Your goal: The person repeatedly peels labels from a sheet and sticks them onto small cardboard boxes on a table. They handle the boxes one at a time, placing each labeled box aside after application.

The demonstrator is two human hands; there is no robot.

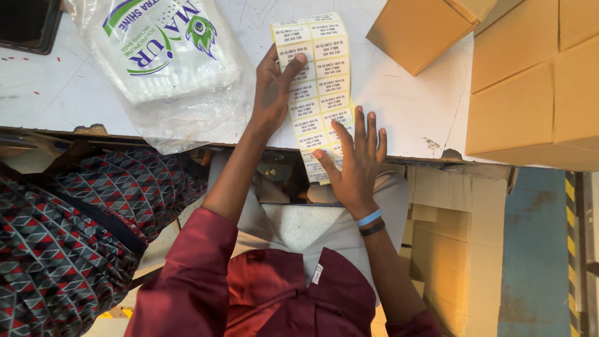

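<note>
A scuffed white worktable (75,87) fills the top of the view, its near edge chipped; below it, a blue floor (533,249) w/ a yellow-and-black striped strip at far right. The view looks down over the person's maroon top to both bare arms reaching fwd.

A long sheet of pale yellow stickers (319,81), two columns of small printed rectangles, lies flat on the table approx. at centre and hangs a little over the near edge. The left hand (274,87) rests on the sheet's left side, fingers loosely bent, thumb tip pressed on a sticker in the left column; it pins the sheet rather than gripping it. The right hand (355,159) lies flat and open, fingers spread, palm down on the sheet's lower end right at the table edge. Its wrist carries a blue band (369,218) and a black band just beside it.

Left of the sheet, near the left hand but not touching it, sits a clear plastic bag (165,59) holding a stack of white bags w/ green and blue print. At right, well apart from the hands, are plain brown cardboard boxes (530,87), one smaller box (418,31) tilted at top. A person in dark patterned fabric (81,224) is at lower left. More flat cardboard (458,249) stands under the table.
</note>
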